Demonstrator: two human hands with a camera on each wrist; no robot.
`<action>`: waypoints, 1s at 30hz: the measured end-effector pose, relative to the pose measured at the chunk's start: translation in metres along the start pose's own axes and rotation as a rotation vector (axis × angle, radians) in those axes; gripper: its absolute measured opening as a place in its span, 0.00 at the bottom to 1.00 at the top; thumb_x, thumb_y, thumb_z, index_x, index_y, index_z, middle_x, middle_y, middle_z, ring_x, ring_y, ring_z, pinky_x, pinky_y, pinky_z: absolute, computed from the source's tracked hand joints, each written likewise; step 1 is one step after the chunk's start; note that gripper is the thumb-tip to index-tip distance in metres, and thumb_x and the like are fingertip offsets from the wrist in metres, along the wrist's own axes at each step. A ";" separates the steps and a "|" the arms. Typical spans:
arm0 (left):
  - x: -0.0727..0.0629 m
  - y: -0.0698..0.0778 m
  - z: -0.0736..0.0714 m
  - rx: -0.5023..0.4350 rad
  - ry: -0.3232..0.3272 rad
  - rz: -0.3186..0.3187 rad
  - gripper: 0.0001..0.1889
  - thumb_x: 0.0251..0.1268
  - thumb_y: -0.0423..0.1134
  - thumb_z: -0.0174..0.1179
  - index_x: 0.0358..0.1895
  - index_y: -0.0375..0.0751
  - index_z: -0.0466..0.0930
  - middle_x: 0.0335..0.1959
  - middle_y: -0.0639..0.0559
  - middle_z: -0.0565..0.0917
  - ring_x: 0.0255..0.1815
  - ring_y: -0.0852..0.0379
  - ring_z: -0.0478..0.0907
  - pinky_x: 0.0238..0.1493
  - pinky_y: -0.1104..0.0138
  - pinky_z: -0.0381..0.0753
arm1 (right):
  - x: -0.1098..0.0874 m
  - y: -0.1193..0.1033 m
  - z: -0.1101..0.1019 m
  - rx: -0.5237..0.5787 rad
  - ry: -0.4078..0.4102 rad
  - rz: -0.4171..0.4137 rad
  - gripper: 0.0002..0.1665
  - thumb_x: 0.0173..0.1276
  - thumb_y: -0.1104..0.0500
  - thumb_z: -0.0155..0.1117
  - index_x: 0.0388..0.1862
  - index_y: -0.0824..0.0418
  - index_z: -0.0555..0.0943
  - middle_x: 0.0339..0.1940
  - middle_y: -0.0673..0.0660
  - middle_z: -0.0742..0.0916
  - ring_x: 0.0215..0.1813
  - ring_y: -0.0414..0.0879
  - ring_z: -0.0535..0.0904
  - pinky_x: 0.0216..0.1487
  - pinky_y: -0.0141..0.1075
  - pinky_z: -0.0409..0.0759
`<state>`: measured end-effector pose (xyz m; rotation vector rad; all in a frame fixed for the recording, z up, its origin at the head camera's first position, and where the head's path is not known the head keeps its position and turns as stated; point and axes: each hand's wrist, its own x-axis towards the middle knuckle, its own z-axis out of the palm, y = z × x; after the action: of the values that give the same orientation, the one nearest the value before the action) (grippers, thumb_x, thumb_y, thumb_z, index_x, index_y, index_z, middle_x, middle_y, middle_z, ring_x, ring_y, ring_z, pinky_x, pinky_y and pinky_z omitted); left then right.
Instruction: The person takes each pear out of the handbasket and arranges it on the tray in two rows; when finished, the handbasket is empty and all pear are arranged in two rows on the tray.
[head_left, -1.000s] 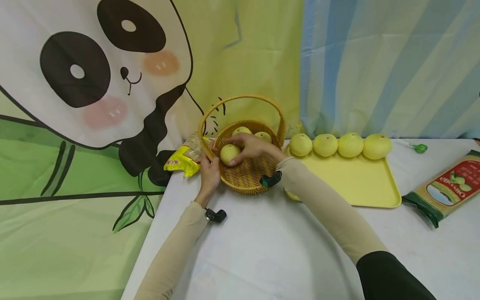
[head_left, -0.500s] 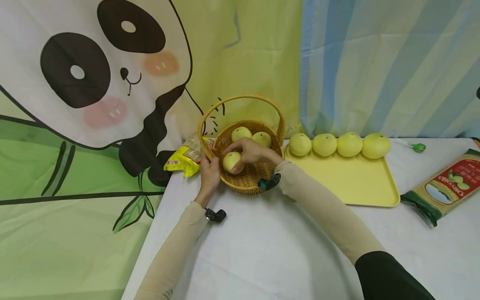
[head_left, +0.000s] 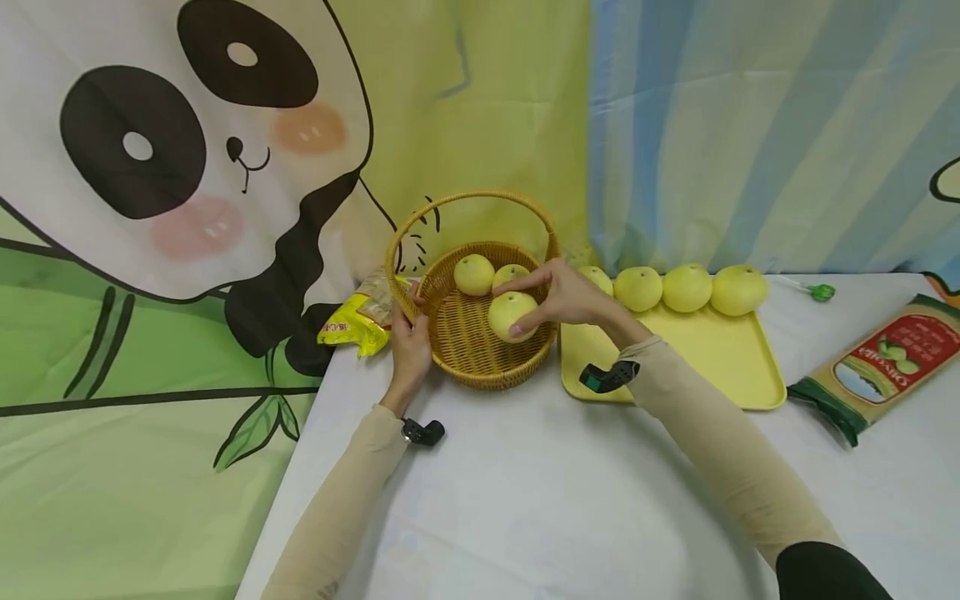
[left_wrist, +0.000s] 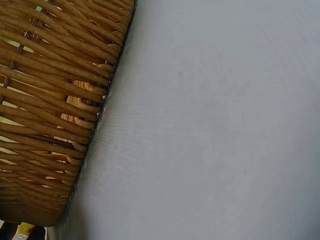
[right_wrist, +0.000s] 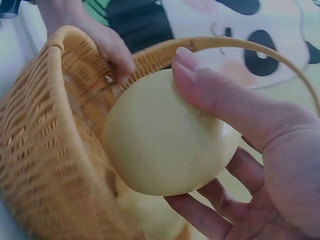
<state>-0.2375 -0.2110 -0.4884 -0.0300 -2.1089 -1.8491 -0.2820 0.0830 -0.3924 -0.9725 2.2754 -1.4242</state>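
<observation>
My right hand point(head_left: 568, 296) holds a round pale yellow fruit point(head_left: 512, 315) between thumb and fingers, over the right side of the wicker basket point(head_left: 480, 382). In the right wrist view the thumb lies on one side of this fruit point(right_wrist: 165, 135) and the fingers lie behind it. My left hand point(head_left: 410, 346) grips the basket's left rim near the base of its arched handle. Two more such fruits sit in the basket: one at the back point(head_left: 474, 274) and one point(head_left: 510, 277) partly hidden by the right hand. The left wrist view shows the basket's woven side point(left_wrist: 50, 100).
A yellow tray point(head_left: 705, 367) stands right of the basket, with several pale yellow fruits point(head_left: 687, 287) lined along its far edge. A yellow snack bag point(head_left: 363, 321) lies left of the basket. Farther right are a red-and-green packet point(head_left: 885, 362) and a small green-headed item point(head_left: 821, 292).
My right hand has moved to the right with the fruit, from the basket's left side to its right side. The left hand still grips the rim.
</observation>
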 end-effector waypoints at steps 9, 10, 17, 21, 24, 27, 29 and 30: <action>0.000 0.001 -0.004 -0.031 -0.025 -0.040 0.17 0.80 0.26 0.39 0.66 0.23 0.62 0.87 0.39 0.57 0.88 0.47 0.52 0.88 0.54 0.52 | -0.057 0.012 -0.034 0.042 0.141 0.033 0.33 0.51 0.58 0.90 0.59 0.49 0.91 0.62 0.51 0.91 0.68 0.44 0.82 0.57 0.42 0.88; 0.000 0.001 -0.004 -0.029 -0.023 -0.034 0.17 0.81 0.26 0.39 0.66 0.24 0.62 0.87 0.39 0.58 0.88 0.47 0.53 0.88 0.54 0.52 | -0.061 0.016 -0.038 0.034 0.162 0.044 0.33 0.51 0.57 0.90 0.59 0.49 0.91 0.61 0.51 0.91 0.66 0.42 0.83 0.54 0.40 0.87; 0.001 0.000 -0.001 -0.011 -0.003 0.020 0.16 0.81 0.27 0.39 0.65 0.26 0.63 0.85 0.39 0.61 0.86 0.53 0.58 0.87 0.56 0.57 | -0.081 0.043 -0.054 -0.005 0.279 0.131 0.32 0.51 0.55 0.90 0.58 0.51 0.91 0.59 0.55 0.92 0.23 0.38 0.66 0.27 0.33 0.69; 0.001 0.002 -0.001 0.000 0.002 0.027 0.14 0.80 0.27 0.40 0.63 0.28 0.64 0.85 0.38 0.61 0.85 0.53 0.59 0.87 0.56 0.57 | -0.084 0.059 -0.050 -0.033 0.328 0.169 0.33 0.47 0.52 0.92 0.55 0.50 0.92 0.55 0.56 0.93 0.24 0.43 0.64 0.27 0.34 0.67; 0.000 0.002 -0.002 0.005 0.010 0.022 0.14 0.80 0.27 0.40 0.63 0.30 0.65 0.85 0.38 0.62 0.85 0.53 0.60 0.87 0.57 0.58 | -0.084 0.068 -0.043 -0.068 0.362 0.195 0.33 0.45 0.49 0.92 0.54 0.48 0.92 0.52 0.54 0.94 0.35 0.43 0.79 0.32 0.31 0.72; 0.000 0.001 -0.002 -0.004 0.006 0.027 0.14 0.81 0.27 0.40 0.63 0.28 0.64 0.85 0.38 0.62 0.85 0.52 0.59 0.87 0.56 0.58 | -0.085 0.074 -0.038 -0.101 0.389 0.192 0.34 0.45 0.49 0.93 0.54 0.48 0.92 0.51 0.53 0.94 0.48 0.41 0.85 0.39 0.28 0.76; 0.000 0.000 -0.002 -0.008 0.002 0.029 0.15 0.81 0.27 0.40 0.64 0.27 0.64 0.85 0.38 0.62 0.85 0.51 0.59 0.87 0.56 0.58 | -0.084 0.076 -0.037 -0.119 0.405 0.187 0.34 0.44 0.49 0.93 0.54 0.49 0.93 0.50 0.53 0.94 0.46 0.40 0.85 0.36 0.27 0.76; 0.000 0.000 -0.001 -0.011 0.000 0.028 0.15 0.81 0.27 0.40 0.64 0.26 0.63 0.85 0.38 0.61 0.85 0.51 0.59 0.87 0.56 0.58 | -0.084 0.077 -0.036 -0.127 0.408 0.186 0.34 0.44 0.49 0.93 0.54 0.49 0.93 0.50 0.53 0.94 0.46 0.39 0.86 0.36 0.26 0.76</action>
<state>-0.2373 -0.2121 -0.4879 -0.0619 -2.0871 -1.8449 -0.2706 0.1863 -0.4521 -0.5152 2.6903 -1.5224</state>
